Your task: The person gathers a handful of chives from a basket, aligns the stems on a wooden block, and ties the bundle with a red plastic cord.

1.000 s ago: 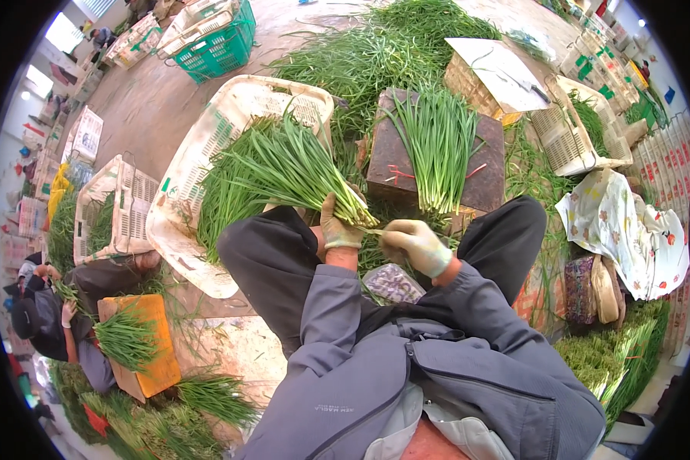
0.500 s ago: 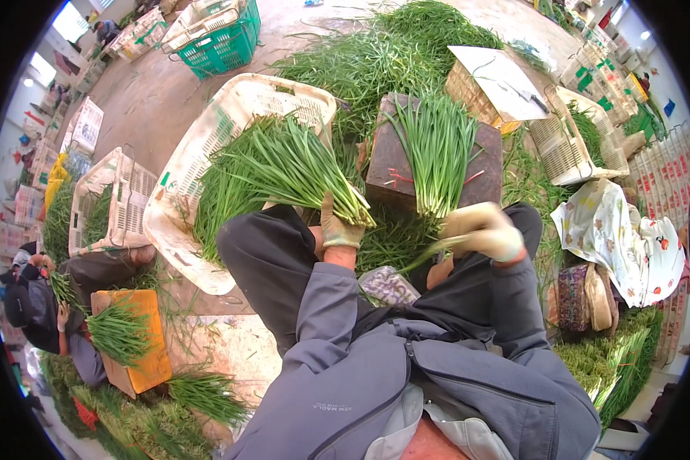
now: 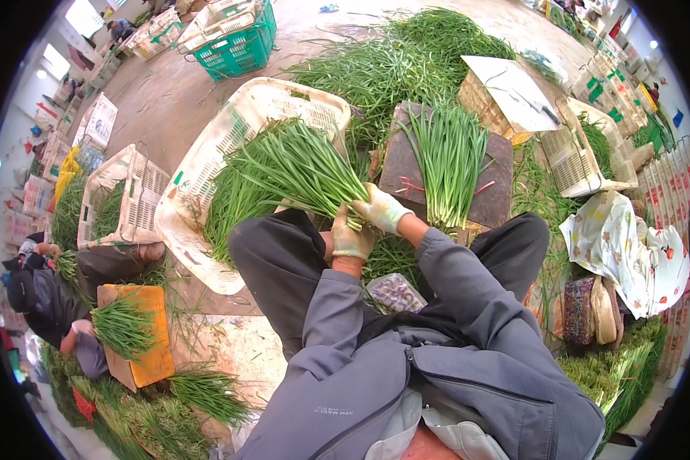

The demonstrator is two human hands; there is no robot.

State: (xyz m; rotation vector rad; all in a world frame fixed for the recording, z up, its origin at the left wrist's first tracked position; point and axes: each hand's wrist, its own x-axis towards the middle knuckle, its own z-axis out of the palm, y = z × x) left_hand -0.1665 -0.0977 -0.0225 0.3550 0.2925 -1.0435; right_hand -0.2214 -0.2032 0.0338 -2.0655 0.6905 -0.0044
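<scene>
A loose bunch of green chives (image 3: pixel 303 172) lies across my left knee, its leaves pointing away to the left. My gloved left hand (image 3: pixel 352 238) is closed around the pale stem ends from below. From the right, my gloved right hand (image 3: pixel 385 209) grips the same stems, its fingertips close to the left hand. A second, thicker bundle of chives (image 3: pixel 450 165) rests on a dark block (image 3: pixel 498 172) ahead of me. Thin red ties (image 3: pixel 412 185) lie on that block beside the bundle.
A large white crate (image 3: pixel 178 218) of chives stands at my left. Beyond the block are a heap of chives (image 3: pixel 406 61) and a box with a white board (image 3: pixel 506 84) bearing a knife (image 3: pixel 546 113). Another person (image 3: pixel 42 287) works at an orange crate (image 3: pixel 157 337) on the left.
My right hand has moved left from over my right knee and taken hold of the stems beside my left hand. A strand near it before is no longer seen there.
</scene>
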